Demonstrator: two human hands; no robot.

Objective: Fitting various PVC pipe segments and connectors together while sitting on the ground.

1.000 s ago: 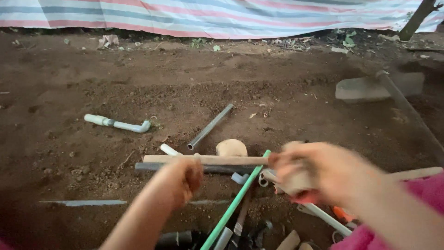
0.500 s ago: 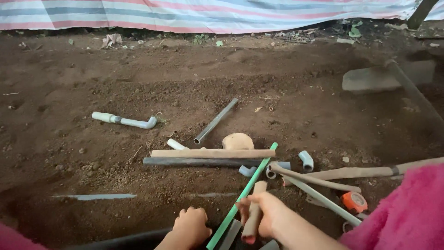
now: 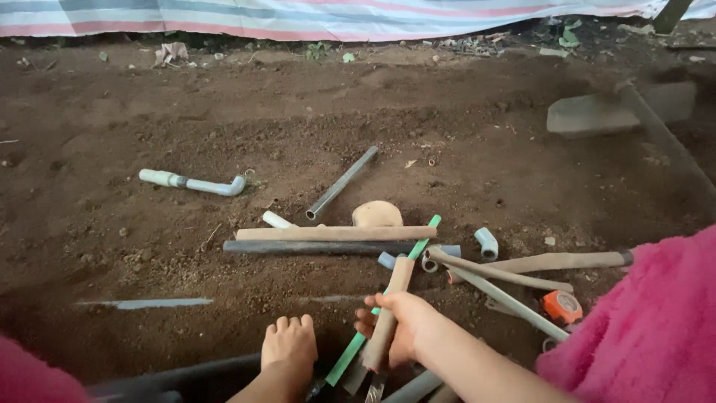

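Fingers of the right hand (image 3: 406, 328) wrap a dirt-coated pipe (image 3: 389, 313), gripping its lower half.

Left hand (image 3: 287, 345) rests fingers-down on a dark pipe (image 3: 186, 373) at the ground's near edge; whether it grips, I cannot tell. A green rod (image 3: 388, 298) crosses just beside the held pipe. Beyond lie a tan pipe (image 3: 335, 233) and a black pipe (image 3: 313, 247) side by side, an orange tape measure (image 3: 561, 307) to the right, and a white elbow pipe (image 3: 192, 182) well apart on the soil toward the left.
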